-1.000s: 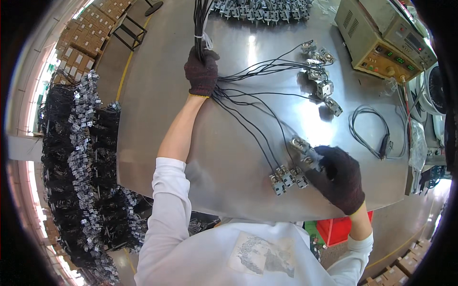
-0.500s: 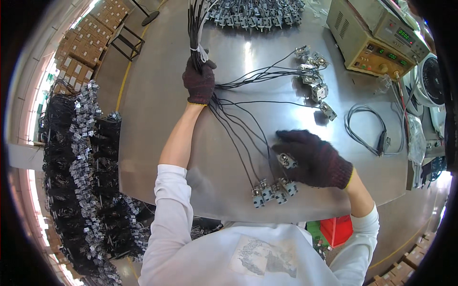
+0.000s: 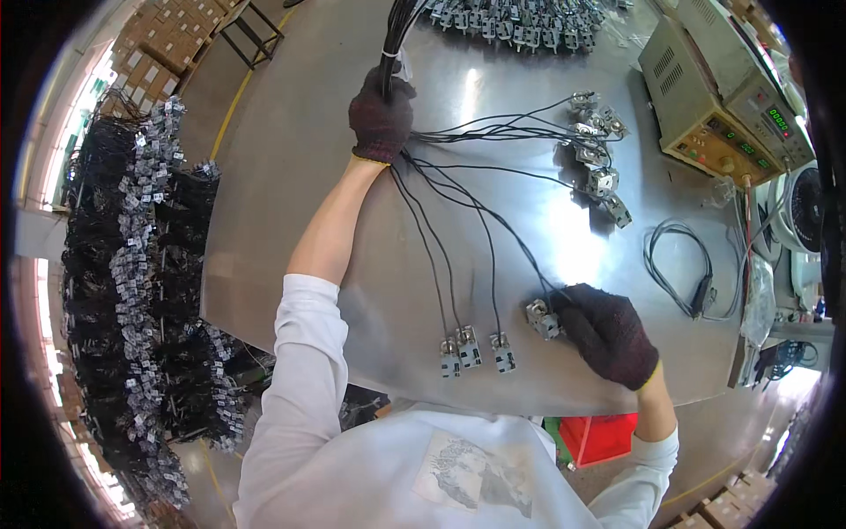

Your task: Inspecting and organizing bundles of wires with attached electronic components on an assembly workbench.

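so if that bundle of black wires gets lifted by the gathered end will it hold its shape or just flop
Probably flop: the black wires curve loosely across the metal table from the left hand. The small metal parts on their ends would likely dangle and swing. The strands fan apart, so they might tangle.

Left hand (image 3: 381, 113), dark-gloved, was clamped around a bundle of black wires (image 3: 397, 35) at 12 o'clock on the steel table (image 3: 291, 194). Right hand (image 3: 610, 333), also gloved, was closed over a small metal connector (image 3: 541, 317) at 4 o'clock. Three more connectors (image 3: 474, 349) were laid side by side at 6 o'clock. A beige test instrument (image 3: 714, 97) was seen at 2 o'clock.
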### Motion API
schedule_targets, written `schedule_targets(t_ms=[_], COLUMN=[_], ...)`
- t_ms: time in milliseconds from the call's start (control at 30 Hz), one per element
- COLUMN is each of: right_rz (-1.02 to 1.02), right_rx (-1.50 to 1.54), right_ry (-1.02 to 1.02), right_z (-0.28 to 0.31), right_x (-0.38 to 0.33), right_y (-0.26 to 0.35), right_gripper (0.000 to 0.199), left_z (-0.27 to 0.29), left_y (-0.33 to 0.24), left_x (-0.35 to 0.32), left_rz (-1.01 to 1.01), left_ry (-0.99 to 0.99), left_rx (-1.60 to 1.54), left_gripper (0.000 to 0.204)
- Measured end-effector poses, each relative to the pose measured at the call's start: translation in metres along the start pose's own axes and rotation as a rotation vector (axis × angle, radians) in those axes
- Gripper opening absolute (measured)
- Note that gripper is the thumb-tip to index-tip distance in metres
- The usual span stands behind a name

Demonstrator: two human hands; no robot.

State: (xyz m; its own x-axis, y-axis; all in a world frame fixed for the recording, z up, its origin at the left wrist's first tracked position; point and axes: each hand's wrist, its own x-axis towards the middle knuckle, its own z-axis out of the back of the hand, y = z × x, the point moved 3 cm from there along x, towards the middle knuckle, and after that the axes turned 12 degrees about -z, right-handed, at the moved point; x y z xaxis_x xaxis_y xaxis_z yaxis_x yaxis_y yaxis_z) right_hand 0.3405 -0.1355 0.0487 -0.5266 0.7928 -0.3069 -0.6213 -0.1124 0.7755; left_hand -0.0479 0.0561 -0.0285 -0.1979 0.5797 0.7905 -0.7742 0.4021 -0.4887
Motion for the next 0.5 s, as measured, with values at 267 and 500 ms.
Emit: schedule_targets(t_ms=[267, 500], right_rz=[0.081, 0.067], right_rx=[-0.325, -0.520], right_ry=[-0.689, -0.703], right_z=[0.060, 0.027], right_x=[0.027, 0.064], right_y=[-0.013, -0.005], right_gripper=[0.050, 0.034], left_z=[0.005, -0.001], left_y=[-0.011, 0.006], left_x=[0.001, 0.004], left_rz=[0.097, 0.110], left_ry=[0.091, 0.137], left_rx=[0.136, 0.189], left_gripper=[0.027, 0.035])
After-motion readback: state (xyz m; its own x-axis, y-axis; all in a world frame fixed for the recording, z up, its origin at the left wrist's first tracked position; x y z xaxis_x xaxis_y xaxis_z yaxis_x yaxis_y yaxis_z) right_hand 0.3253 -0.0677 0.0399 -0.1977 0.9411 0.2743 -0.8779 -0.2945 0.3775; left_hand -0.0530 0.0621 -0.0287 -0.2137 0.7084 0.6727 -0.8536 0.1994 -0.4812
